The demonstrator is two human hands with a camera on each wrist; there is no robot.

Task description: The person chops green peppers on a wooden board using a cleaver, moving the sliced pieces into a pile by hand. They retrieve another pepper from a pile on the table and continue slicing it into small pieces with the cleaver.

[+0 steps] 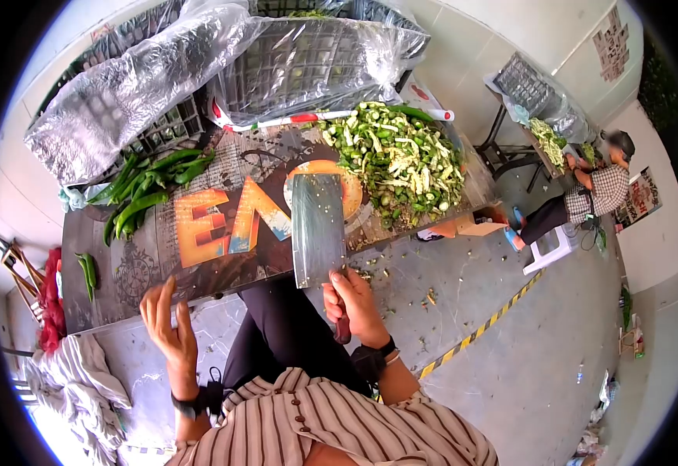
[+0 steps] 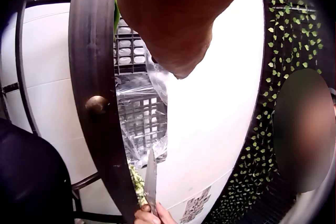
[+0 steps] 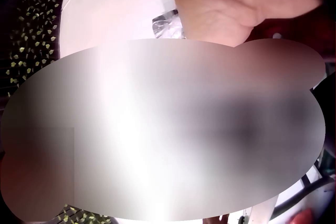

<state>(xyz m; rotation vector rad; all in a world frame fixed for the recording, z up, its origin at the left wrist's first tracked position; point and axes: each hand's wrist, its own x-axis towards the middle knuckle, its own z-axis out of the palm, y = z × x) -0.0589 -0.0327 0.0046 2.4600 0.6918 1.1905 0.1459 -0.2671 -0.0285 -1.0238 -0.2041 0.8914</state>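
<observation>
Many peppers are already cut: the cut peppers [image 1: 401, 159] make a big heap on the table [image 1: 94, 313], right of the cleaver [image 1: 318, 225]. The whole peppers [image 1: 141, 206], left of the cleaver, are uncut, with one small group well apart from their pile. Whole, they look long, slightly curved and glossy green; cut, they are short green bits mixed with pale strips, with crumbs beside the heap. The cleaver's broad grey blade looks smeared. The right hand [image 1: 358, 307] grips its handle; the left hand [image 1: 170, 326], left of the cleaver, holds nothing, fingers apart.
</observation>
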